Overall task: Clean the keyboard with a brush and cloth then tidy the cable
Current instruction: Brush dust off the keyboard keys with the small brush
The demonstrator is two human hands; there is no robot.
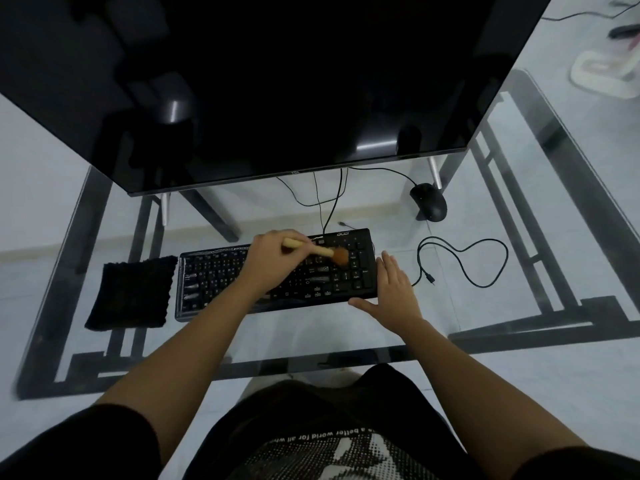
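Gripping the wooden handle of the brush (313, 251), your left hand (273, 252) has its fingers (268, 237) clamped around the shaft, and the orange bristles point away from your knuckles onto the right-hand block of keys. Under those fingers lies the keyboard (277, 273), flat on the glass desk (346, 327). Your right hand (394, 292) is spread with fingers apart and holding nothing, palm down against the keyboard's right end, the thumb along its near corner, bracing it.

Just past your right fingertips the loose cable (464, 261) loops on the glass, its plug end lying near your little finger. Beyond your left wrist, beside the keyboard's far end, the black cloth (133, 294) waits untouched, so you look to be in the brushing step, with wiping and cable tidying still ahead.

Watch these risks: glass is slick, so a firm stroke toward your bracing hand could slide the keyboard if that palm lifts. Pressing hard could catch a keycap edge. Sweeping outward could flick dust onto the cable, and a careless right-hand shift could snag the loop. Farther off, the mouse (428, 201) sits under the monitor (277, 81).
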